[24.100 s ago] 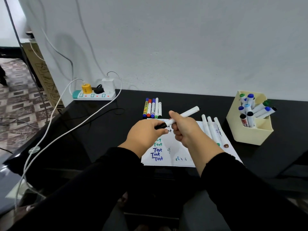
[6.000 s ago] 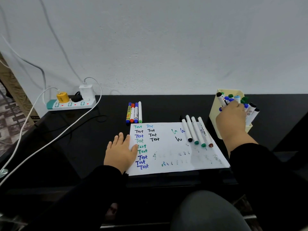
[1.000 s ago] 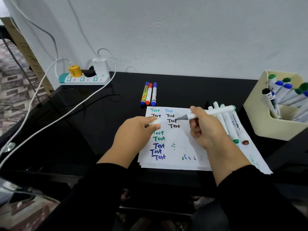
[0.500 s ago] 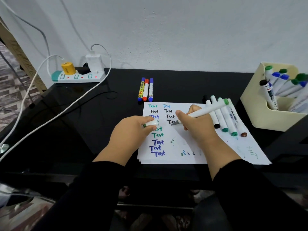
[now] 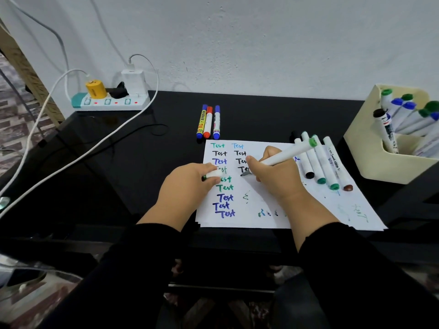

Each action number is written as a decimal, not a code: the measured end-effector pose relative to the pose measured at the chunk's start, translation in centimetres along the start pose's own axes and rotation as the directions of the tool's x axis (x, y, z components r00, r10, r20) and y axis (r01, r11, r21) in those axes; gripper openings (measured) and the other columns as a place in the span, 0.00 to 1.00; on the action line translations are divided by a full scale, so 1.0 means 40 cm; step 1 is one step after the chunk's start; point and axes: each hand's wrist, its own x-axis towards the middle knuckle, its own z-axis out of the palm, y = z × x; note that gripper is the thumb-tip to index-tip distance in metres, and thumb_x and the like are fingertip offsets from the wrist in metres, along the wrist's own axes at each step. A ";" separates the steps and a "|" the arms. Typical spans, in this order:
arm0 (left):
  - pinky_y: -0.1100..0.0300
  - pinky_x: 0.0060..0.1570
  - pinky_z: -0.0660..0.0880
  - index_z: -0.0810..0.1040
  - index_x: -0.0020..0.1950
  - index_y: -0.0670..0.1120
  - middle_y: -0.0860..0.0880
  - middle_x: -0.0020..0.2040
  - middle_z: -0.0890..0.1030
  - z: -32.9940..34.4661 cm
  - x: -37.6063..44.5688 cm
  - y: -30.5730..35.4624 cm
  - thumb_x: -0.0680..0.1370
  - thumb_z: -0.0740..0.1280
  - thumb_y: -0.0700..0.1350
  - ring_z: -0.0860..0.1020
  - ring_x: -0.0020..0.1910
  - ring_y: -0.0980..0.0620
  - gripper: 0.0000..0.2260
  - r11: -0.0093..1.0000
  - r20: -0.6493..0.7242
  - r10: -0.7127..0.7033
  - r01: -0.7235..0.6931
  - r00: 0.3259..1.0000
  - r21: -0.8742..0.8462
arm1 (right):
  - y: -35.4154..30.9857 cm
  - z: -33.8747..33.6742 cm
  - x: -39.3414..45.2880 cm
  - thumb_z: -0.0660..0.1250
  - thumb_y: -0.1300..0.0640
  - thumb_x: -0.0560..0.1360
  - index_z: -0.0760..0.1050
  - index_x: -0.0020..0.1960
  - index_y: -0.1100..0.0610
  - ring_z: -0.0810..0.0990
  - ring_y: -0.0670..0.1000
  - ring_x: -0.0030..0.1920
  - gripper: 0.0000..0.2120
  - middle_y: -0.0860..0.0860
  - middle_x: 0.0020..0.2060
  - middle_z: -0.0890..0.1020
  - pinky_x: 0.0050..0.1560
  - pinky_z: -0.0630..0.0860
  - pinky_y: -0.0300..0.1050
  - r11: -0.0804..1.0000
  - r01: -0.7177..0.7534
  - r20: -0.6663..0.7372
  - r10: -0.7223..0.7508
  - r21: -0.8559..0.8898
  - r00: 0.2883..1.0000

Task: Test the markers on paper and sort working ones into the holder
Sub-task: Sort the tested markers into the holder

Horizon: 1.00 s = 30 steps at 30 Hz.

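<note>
My right hand (image 5: 275, 179) grips an uncapped white marker (image 5: 288, 154) with a green end, its dark tip touching the white paper (image 5: 308, 210) beside the second column of "Test" words. My left hand (image 5: 187, 184) rests on the paper's left edge and pinches the marker's white cap (image 5: 213, 175). Several capped white markers (image 5: 319, 162) lie side by side on the paper's right part. Three capped markers (image 5: 209, 122), blue, red and blue, lie above the paper. The cream holder (image 5: 370, 148) at the right holds several markers.
A power strip (image 5: 109, 102) with plugs and white cables (image 5: 78, 155) sits at the back left of the black desk (image 5: 118, 186). The white wall runs close behind. The desk's front edge is right under my forearms.
My right hand has lowered the uncapped marker from above the paper until its tip is on the sheet. My left hand, holding the cap, stays on the paper's left edge.
</note>
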 end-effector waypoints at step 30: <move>0.56 0.72 0.51 0.65 0.72 0.55 0.54 0.76 0.57 0.006 0.000 -0.001 0.80 0.58 0.55 0.53 0.75 0.52 0.20 0.995 0.046 0.039 -0.043 0.998 0.086 | -0.004 -0.009 -0.004 0.63 0.62 0.72 0.56 0.31 0.54 0.63 0.44 0.22 0.17 0.46 0.20 0.63 0.22 0.58 0.32 1.000 -0.004 -0.114 0.005 0.004 0.993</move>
